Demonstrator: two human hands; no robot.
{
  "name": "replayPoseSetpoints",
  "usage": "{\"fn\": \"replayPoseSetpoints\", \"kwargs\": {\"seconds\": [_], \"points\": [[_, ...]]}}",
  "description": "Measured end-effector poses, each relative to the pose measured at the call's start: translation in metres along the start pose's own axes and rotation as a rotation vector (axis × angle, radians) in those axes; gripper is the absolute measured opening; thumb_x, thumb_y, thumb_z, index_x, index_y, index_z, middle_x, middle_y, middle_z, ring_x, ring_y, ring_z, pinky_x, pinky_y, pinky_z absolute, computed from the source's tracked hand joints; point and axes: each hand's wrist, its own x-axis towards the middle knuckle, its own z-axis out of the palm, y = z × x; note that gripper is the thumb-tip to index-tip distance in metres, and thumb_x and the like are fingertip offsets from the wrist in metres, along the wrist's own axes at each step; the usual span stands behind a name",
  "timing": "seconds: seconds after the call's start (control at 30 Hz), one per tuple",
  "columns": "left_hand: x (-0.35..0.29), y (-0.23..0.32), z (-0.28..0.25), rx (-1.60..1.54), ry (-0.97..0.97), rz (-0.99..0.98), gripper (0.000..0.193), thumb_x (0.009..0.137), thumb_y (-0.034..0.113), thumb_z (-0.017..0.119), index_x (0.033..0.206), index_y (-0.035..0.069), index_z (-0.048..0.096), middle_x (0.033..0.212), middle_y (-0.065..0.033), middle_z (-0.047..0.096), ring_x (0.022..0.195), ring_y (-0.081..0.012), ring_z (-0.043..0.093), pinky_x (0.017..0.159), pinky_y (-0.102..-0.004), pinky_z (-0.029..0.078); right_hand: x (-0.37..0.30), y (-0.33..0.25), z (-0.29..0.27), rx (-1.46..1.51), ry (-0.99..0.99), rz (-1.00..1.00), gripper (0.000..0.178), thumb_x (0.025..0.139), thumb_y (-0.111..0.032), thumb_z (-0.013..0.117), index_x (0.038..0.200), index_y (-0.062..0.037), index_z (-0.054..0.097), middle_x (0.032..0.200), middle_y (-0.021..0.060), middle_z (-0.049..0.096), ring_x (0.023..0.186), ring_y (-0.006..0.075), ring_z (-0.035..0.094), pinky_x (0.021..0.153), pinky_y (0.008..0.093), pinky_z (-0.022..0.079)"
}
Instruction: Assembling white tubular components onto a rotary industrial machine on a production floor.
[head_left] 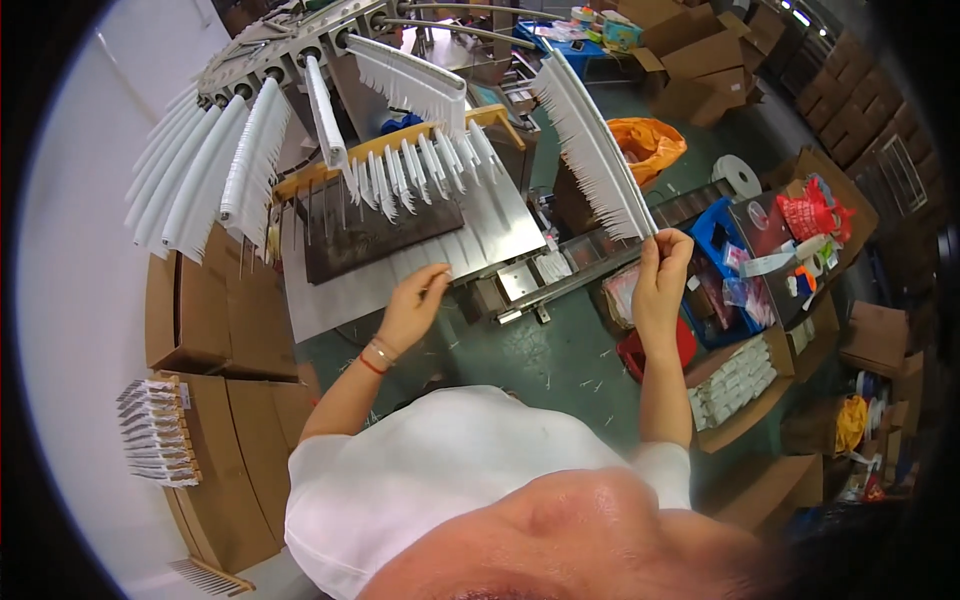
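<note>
At the right, my right hand point(663, 280) pinches the lower end of a long white fringed strip point(595, 145), which slants up toward the machine's rods. My left hand point(414, 305) hovers in front of the metal worktable point(500, 215), its fingers loosely bent and a little apart, with nothing visible in them. Beyond that hand a wooden rack point(395, 147) carries several small white fringed pieces point(410, 170) above a dark plate point(375, 240). More white fringed strips point(250, 150) hang from the rods of a metal machine head point(290, 50) at the upper left.
Tall cardboard boxes point(215, 310) stand at the left, with a loaded rack point(160, 430) on top. Right of the worktable are a metal rail point(590, 260), an orange bag point(645, 145), a blue crate point(712, 240) and a carton of white bundles point(735, 385). Scraps litter the green floor point(540, 365).
</note>
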Motion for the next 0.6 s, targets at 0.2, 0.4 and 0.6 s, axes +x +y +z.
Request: {"fn": "replayPoseSetpoints", "kwargs": {"seconds": [0.2, 0.4, 0.6], "points": [[-0.021, -0.045, -0.058, 0.069, 0.266, -0.107, 0.023, 0.097, 0.016, 0.056, 0.112, 0.000, 0.063, 0.094, -0.0100, 0.069, 0.085, -0.0162, 0.066, 0.076, -0.0284, 0.051, 0.040, -0.026, -0.019, -0.074, -0.125, -0.026, 0.009, 0.099, -0.008, 0.050, 0.106, -0.0032, 0.047, 0.092, 0.0006, 0.046, 0.082, 0.0090, 0.043, 0.075, 0.0218, 0.039], [-0.026, -0.066, -0.084, 0.253, 0.444, -0.043, 0.020, 0.095, 0.014, 0.057, 0.108, 0.001, 0.066, 0.092, -0.0117, 0.067, 0.075, -0.0180, 0.064, 0.068, -0.0290, 0.049, 0.148, -0.067, -0.068, -0.075, -0.430, -0.027, 0.006, 0.100, -0.007, 0.050, 0.105, -0.0058, 0.048, 0.088, -0.0028, 0.043, 0.081, 0.0046, 0.041, 0.073, 0.0173, 0.035], [-0.018, -0.059, -0.089, 0.353, 0.360, 0.014, 0.016, 0.091, 0.011, 0.059, 0.100, 0.000, 0.067, 0.090, -0.0124, 0.064, 0.066, -0.0216, 0.058, 0.062, -0.0323, 0.045, 0.181, -0.096, -0.003, -0.146, -0.525, -0.204, 0.005, 0.099, -0.005, 0.051, 0.103, -0.0052, 0.048, 0.089, -0.0023, 0.045, 0.083, 0.0045, 0.043, 0.072, 0.0186, 0.036]]}}
